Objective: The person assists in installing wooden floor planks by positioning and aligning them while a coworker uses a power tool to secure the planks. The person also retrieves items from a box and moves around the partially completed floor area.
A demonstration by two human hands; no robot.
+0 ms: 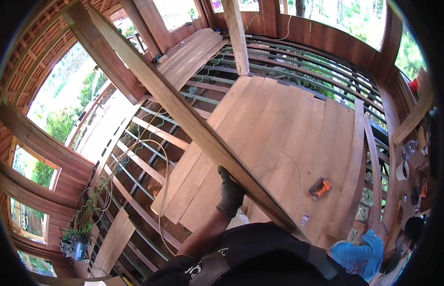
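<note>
My left hand, in a dark work glove, is closed on a long wooden plank. The thumb shows on the plank's near side, while the other fingers are hidden beneath or behind it. The plank slants from the upper left down to my body at the lower middle, raised above the floor. Under it lies a section of laid floorboards. My right hand is out of sight. To the right of the plank, an orange and black power tool rests on the boards, with a small packet nearby.
Open floor joists with gaps show bare ground on the left. A wooden post stands at the boards' far edge. Stacked boards lie beyond. Hoses trail across the joists. A co-worker in a blue shirt is at lower right.
</note>
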